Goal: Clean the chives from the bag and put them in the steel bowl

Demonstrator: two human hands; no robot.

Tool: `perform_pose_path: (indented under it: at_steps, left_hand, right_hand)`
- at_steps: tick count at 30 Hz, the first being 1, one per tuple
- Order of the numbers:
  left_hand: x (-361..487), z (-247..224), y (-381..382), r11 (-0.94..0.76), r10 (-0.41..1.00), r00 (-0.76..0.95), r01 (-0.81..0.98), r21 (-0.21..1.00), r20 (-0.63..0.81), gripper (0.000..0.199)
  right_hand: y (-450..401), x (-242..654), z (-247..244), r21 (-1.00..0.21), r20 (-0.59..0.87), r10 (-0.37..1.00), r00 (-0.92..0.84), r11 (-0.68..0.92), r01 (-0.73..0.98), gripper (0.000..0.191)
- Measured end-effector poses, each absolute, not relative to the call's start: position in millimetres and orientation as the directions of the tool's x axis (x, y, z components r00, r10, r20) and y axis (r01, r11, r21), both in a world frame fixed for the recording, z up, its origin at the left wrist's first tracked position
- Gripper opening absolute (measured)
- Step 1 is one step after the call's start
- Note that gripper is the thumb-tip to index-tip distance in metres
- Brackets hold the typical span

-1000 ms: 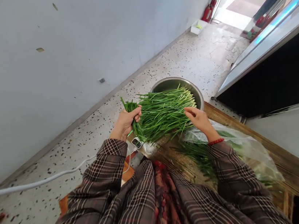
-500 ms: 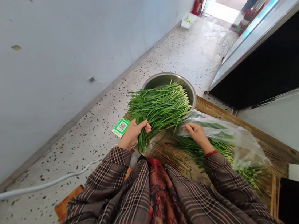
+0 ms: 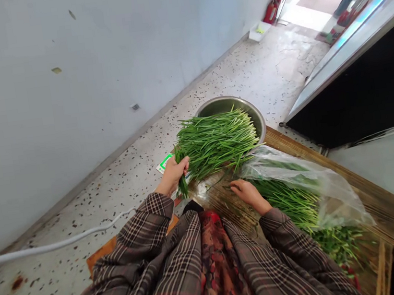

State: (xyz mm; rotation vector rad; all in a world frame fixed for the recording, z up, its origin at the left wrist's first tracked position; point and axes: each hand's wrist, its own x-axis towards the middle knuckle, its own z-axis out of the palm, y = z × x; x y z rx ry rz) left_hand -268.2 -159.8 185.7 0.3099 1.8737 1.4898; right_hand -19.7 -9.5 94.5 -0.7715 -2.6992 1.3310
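Observation:
My left hand [image 3: 174, 173] is closed round a small bunch of garlic chives [image 3: 182, 184], whose leaf ends hang down below the fist. Just beyond it, a large heap of garlic chives [image 3: 218, 140] lies across a metal basin [image 3: 259, 122], pale stem ends to the right. Low over the wooden table [image 3: 222, 202], my right hand [image 3: 247, 194] has its fingers pinched together; a thin dark bit seems to show at the tips, too small to name. Beside that hand, more garlic chives [image 3: 291, 203] lie partly under a clear plastic bag [image 3: 336, 187].
A green-and-white card [image 3: 164, 163] is by my left hand, partly hidden. A pale hose or cable [image 3: 85, 239] crosses the speckled floor at left. Loose leaf scraps lie on the table. A white wall stands at left, and a black panel [image 3: 362, 77] at right.
My right hand has moved left and nearer to me, away from the bag's edge to over the table. My left hand still grips its bunch. The whole view has shifted slightly.

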Motion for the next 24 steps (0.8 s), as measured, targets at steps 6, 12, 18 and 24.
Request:
perform_pose_path:
  at_steps: [6,12,18,24]
  left_hand:
    - [-264,173,-157,0.346,0.680,-0.596,-0.254,0.903,-0.428,0.030]
    - [-309,161,-157,0.342,0.698,-0.574,-0.256,0.904,-0.427,0.031]
    - [-340,159,-156,0.332,0.770,-0.480,-0.262,0.906,-0.420,0.029]
    - [-358,157,-151,0.338,0.810,-0.412,-0.255,0.906,-0.418,0.029]
  right_hand:
    - [-24,-58,132,-0.718,0.049,0.494,-0.868,0.622,0.313,0.027]
    - [-21,-115,158,-0.668,0.245,0.556,-0.794,0.691,0.278,0.025]
    - [-16,-162,154,-0.341,0.061,0.417,-0.907,0.862,0.374,0.030]
    - [-10,-193,148,-0.273,-0.023,0.392,-0.920,0.882,0.383,0.031]
